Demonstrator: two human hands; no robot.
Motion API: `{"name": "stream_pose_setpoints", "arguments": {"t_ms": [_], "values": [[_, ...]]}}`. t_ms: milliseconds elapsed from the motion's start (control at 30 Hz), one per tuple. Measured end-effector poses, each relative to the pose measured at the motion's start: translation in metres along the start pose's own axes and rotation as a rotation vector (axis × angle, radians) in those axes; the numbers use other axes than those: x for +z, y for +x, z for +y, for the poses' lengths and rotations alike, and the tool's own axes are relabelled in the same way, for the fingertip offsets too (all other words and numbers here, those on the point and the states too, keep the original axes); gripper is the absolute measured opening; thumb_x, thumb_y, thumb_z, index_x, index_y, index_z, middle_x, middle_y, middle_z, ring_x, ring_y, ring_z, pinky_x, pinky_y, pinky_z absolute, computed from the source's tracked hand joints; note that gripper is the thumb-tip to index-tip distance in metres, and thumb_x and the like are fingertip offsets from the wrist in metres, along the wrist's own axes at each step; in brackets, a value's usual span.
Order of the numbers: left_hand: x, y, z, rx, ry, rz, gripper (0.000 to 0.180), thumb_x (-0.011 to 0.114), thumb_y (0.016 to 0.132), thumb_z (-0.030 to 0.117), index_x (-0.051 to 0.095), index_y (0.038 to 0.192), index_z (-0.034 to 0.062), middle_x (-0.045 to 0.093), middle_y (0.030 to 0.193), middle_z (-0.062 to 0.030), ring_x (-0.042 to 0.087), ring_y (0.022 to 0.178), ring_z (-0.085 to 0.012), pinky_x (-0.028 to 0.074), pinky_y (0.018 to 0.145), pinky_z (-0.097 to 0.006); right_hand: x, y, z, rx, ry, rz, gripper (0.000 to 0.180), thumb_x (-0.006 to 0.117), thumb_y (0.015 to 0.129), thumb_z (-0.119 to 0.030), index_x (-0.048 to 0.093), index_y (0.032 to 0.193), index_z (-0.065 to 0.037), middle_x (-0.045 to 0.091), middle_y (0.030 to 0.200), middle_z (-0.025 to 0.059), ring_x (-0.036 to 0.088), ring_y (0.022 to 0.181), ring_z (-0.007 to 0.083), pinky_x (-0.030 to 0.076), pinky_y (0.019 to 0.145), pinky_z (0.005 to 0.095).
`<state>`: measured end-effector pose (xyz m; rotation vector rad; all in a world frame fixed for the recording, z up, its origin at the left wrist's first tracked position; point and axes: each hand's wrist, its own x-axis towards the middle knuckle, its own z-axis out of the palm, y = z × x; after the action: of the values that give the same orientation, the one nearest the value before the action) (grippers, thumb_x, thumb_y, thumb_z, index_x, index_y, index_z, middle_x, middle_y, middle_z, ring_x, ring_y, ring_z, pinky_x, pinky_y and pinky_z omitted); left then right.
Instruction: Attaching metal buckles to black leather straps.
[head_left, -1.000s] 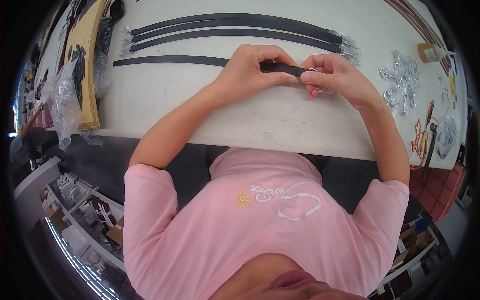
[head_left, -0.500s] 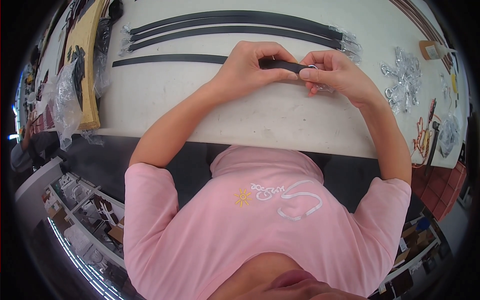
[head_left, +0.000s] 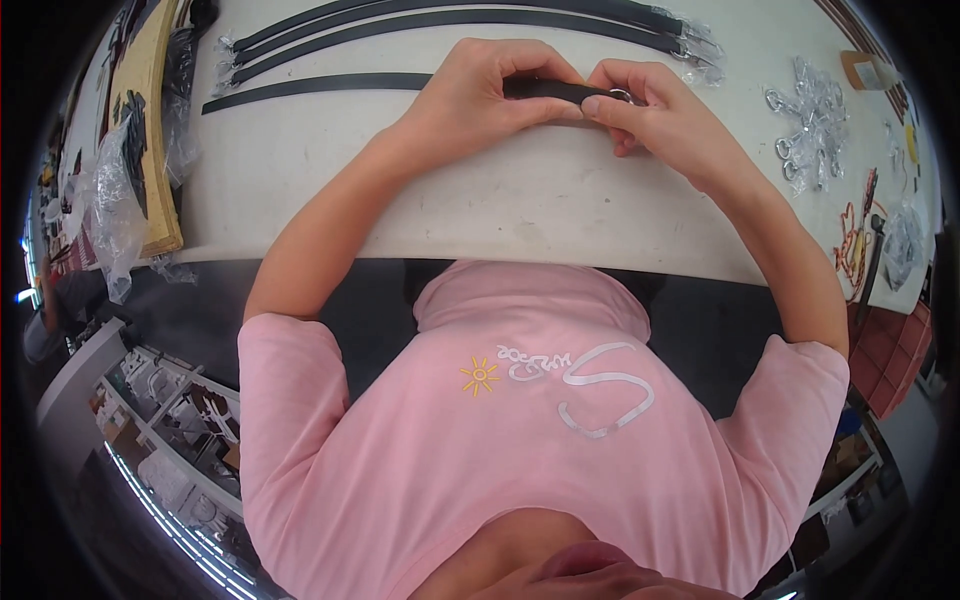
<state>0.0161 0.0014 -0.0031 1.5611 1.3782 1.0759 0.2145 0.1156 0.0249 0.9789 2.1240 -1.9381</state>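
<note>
A long black strap [head_left: 320, 90] lies across the white table, its right part raised between my two hands. My left hand [head_left: 465, 100] is closed on the strap, thumb below and fingers curled over it. At its right end my right hand [head_left: 660, 110] pinches the strap between thumb and fingers, close against the left fingertips. A shiny metal ring [head_left: 622, 96] shows at that end, partly covered by the right fingers. Beyond the hands, several finished-looking black straps [head_left: 460, 18] lie side by side, with plastic-wrapped metal fittings [head_left: 702, 50] at their ends.
To the right sits a pile of plastic-wrapped metal clasps [head_left: 808, 125], near a brown-labelled bottle [head_left: 866, 72]. Orange cord [head_left: 850, 245] and a dark tool lie by the right edge. A yellowish board [head_left: 160, 150] with clear plastic bags [head_left: 118, 210] stands at the left.
The table and both hands sit higher in the picture, as the view has shifted. Clear plastic seen below my right hand no longer shows. Both hands keep hold of the strap.
</note>
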Motion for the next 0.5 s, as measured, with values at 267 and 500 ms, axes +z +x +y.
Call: {"name": "stream_pose_setpoints", "arguments": {"t_ms": [267,500], "values": [[0.0,0.001,0.0,0.007,0.002,0.019,0.022,0.079,0.087,0.012,0.075,0.104,0.0002,0.074,0.088,-0.0081,0.066,0.078,-0.0123,0.053,0.072,-0.027,-0.019,-0.002,-0.005,0.016,0.137,-0.122,0.02,0.06,0.101,-0.026,0.064,0.102,-0.006,0.052,0.077,-0.0051,0.052,0.071,0.0047,0.046,0.07,0.022],[-0.001,0.001,-0.002,0.08,0.069,0.004,0.021,0.078,0.089,0.013,0.074,0.106,0.0006,0.073,0.09,-0.005,0.065,0.078,-0.0092,0.053,0.072,-0.023,-0.011,0.0,-0.005,0.008,-0.061,-0.062,0.026,0.057,0.101,-0.031,0.065,0.1,-0.007,0.054,0.072,-0.003,0.057,0.067,0.0085,0.045,0.065,0.0227]]}}
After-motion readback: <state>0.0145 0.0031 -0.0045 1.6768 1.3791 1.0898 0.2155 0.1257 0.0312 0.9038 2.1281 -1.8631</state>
